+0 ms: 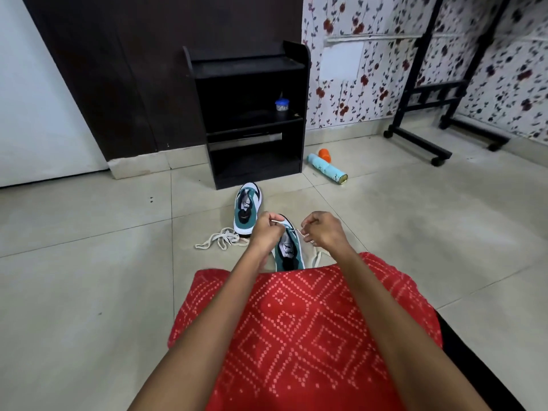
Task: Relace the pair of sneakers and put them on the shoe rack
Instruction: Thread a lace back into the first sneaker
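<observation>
The near sneaker (pixel 289 250) sits on the floor between both hands, its lace (pixel 293 230) only partly threaded. Uneven pulling could, I judge, leave one end short or slip it from an eyelet. The left hand (pixel 265 232) and right hand (pixel 323 229) each pinch a lace end above it, fingers curled. Beyond the near sneaker lie the second sneaker (pixel 247 209), a loose lace (pixel 219 241) and the shoe rack (pixel 249 66).

Pale beige floor tiles (pixel 89 277) run to the far wall. On the far left stands a white panel (pixel 35 99), with dark brown wood panelling (pixel 118 69) beside it. A black shoe rack (pixel 305 99) stands against the panelling. To the right, floral wallpaper (pixel 355 93) covers the walls, and a black wheeled stand (pixel 421 143) stands before it.
</observation>
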